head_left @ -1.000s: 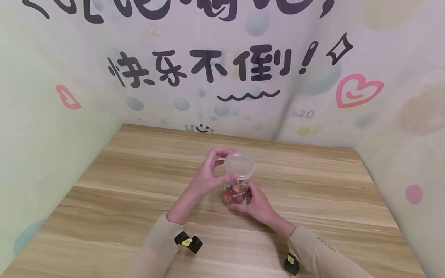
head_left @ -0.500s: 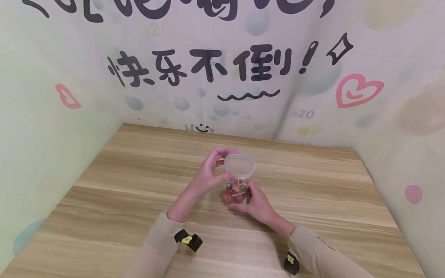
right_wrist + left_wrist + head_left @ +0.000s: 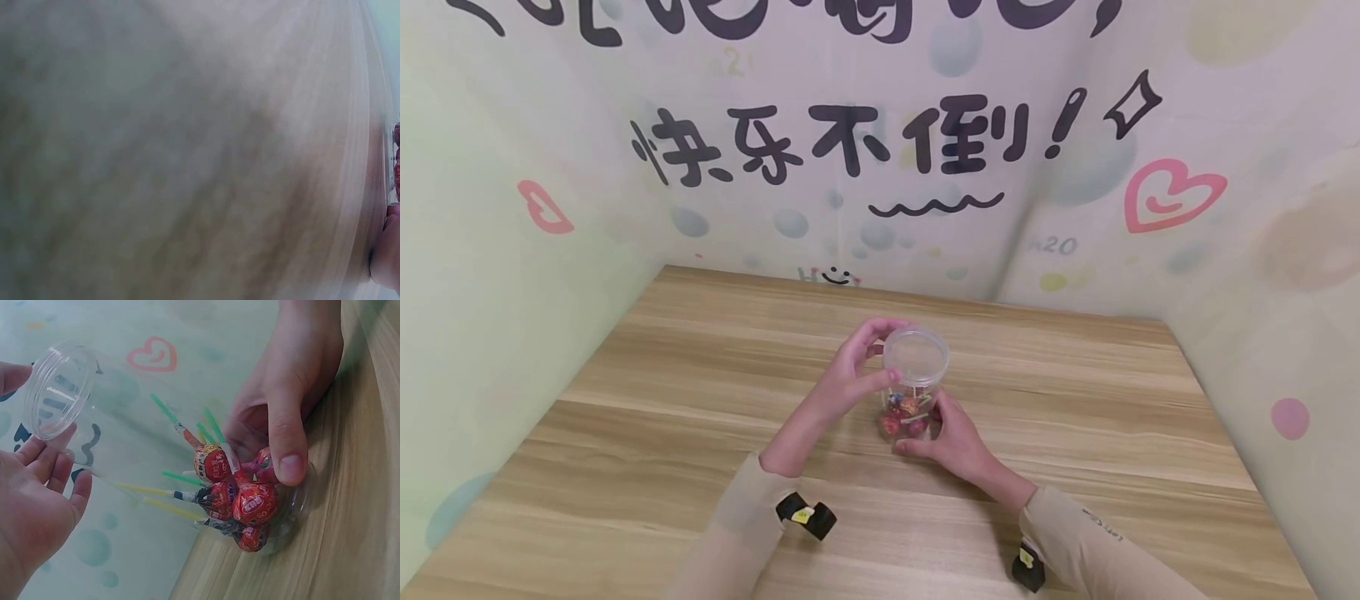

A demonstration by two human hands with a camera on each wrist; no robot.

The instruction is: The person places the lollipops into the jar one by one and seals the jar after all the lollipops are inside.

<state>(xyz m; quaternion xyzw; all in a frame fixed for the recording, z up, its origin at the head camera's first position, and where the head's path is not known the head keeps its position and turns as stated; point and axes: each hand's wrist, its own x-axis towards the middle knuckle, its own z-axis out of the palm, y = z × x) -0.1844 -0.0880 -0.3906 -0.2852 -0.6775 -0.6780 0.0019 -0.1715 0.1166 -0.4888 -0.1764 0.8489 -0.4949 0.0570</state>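
A clear plastic jar (image 3: 303,499) stands upright on the wooden table, with several lollipops (image 3: 255,503) in red wrappers at its bottom, their green and yellow sticks pointing various ways. Its clear lid (image 3: 916,357) sits on top. My left hand (image 3: 847,379) holds the lid from the left, thumb at the near edge and fingers curled round the far side. Low on the jar's right side, my right hand (image 3: 957,439) grips the wall, its thumb in front. In the right wrist view, only part of this hand (image 3: 389,257) and a sliver of the jar show at the right edge.
The wood-grain table (image 3: 700,358) meets a printed wall hanging (image 3: 760,233) at the back, with pale walls on the left and right. Black wrist straps (image 3: 806,515) hang by both beige sleeves. Most of the right wrist view is blurred.
My left thumb has shifted slightly up and to the left along the lid's edge. The jar and my right hand stay in place.
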